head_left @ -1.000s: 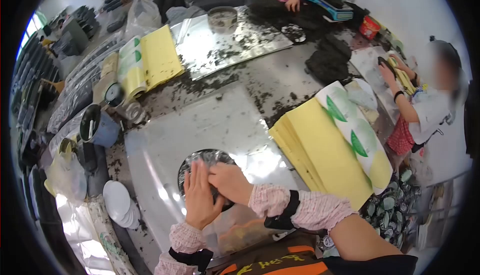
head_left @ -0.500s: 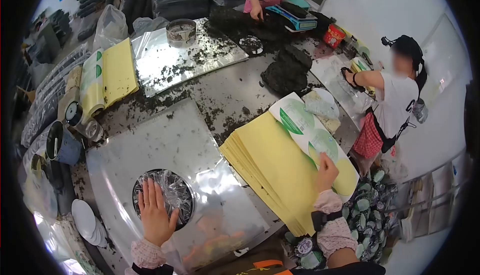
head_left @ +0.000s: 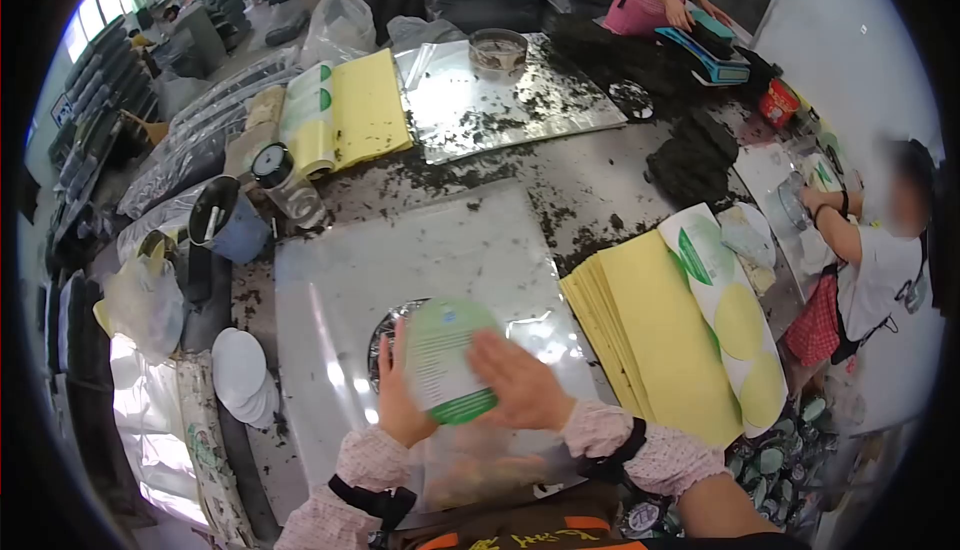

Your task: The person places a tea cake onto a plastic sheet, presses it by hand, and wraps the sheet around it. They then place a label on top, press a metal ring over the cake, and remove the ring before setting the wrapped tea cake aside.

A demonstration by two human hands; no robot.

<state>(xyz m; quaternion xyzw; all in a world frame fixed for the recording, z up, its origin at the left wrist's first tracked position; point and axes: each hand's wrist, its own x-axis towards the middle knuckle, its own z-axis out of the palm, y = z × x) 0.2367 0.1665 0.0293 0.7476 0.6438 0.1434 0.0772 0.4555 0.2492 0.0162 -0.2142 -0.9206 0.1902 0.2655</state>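
A round green and white label [head_left: 450, 360] is held upright between my hands, over the clear plastic sheet [head_left: 340, 250] on the table. My left hand [head_left: 402, 390] grips its left edge. My right hand [head_left: 520, 380] lies against its right side with the fingers stretched out, slightly blurred. Behind the label and my left hand, a round plastic-wrapped disc [head_left: 385, 335] shows in part. To the right lies a stack of yellow sheets [head_left: 660, 340], with a strip of round labels [head_left: 738, 320] along its right side.
White discs [head_left: 240, 365], a blue cup [head_left: 240, 235] and a jar [head_left: 290, 190] stand at the left. Dark crumbly material [head_left: 690, 160] lies at the back right. Two other people work beyond, one by a scale [head_left: 715, 60]. Wrapped packs [head_left: 805, 450] fill the lower right.
My right hand has come from the label strip to the middle, and a green label is now between my hands. My left hand has lifted off the wrapped disc. The view has turned left.
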